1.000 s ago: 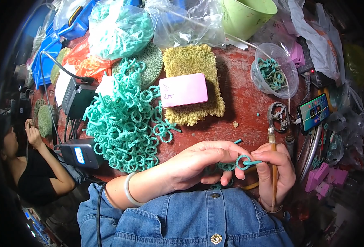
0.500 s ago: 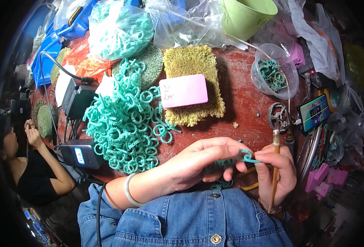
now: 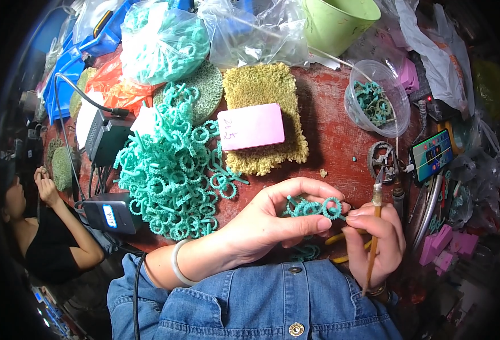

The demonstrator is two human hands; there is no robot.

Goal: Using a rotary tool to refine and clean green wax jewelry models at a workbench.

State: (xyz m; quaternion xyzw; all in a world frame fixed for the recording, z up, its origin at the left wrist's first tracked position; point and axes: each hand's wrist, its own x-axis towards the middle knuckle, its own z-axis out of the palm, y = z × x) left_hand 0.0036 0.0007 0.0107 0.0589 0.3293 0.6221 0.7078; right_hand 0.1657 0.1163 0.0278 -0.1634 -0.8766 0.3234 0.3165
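Observation:
Several teal toothed rings with short stems (image 3: pixel 301 208) rest in the curled fingers of my left hand (image 3: pixel 272 218). Its thumb lies along their near side. One more ring (image 3: pixel 332 208) stands up at those fingertips, with its stem reaching toward my right hand (image 3: pixel 377 235). My right thumb and forefinger pinch close to the end of that stem. A slim wooden-handled tool with a pale metal tip (image 3: pixel 373 243) is also held in my right hand, tip pointing away from me. Beneath the hands, yellow handles (image 3: pixel 340 259) and another teal piece (image 3: pixel 306 250) are partly hidden.
A heap of teal rings (image 3: pixel 168 187) lies left of my hands. Beyond are a yellow rough-textured block (image 3: pixel 261 85) bearing a pink slab (image 3: pixel 250 127), and a clear tub of rings (image 3: pixel 394 93). A phone (image 3: pixel 431 154) leans at right. Another person (image 3: pixel 52 238) sits far left.
My left fingers have shifted, so the rings they hold now show. The single ring has turned to face upward. My right hand has moved slightly left and down, with the tool.

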